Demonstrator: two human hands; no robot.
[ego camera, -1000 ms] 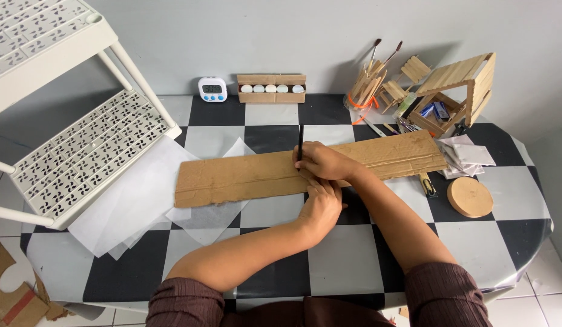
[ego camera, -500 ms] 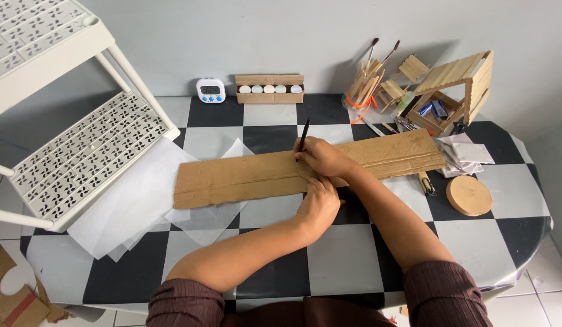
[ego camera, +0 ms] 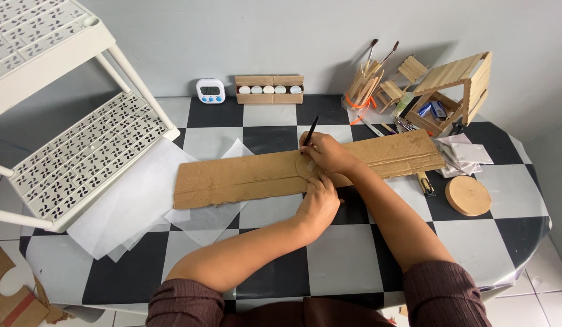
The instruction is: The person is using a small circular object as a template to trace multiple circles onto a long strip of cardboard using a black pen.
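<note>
Since a second ago the pen [ego camera: 311, 128] has tipped from nearly upright to lean up and to the right, its tip down on the cardboard strip [ego camera: 244, 175]. The right hand [ego camera: 327, 151] grasps the pen, while the left hand [ego camera: 317, 203] presses flat on a round disc [ego camera: 305, 166], grasping nothing. That strip lies across the checkered table [ego camera: 347, 254], long axis left to right, slightly rising rightward.

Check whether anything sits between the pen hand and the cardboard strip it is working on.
Nothing visible does. The right hand holds the black pen directly over the cardboard strip, and the left hand rests at the strip's near edge, beside a round cardboard piece.
</note>
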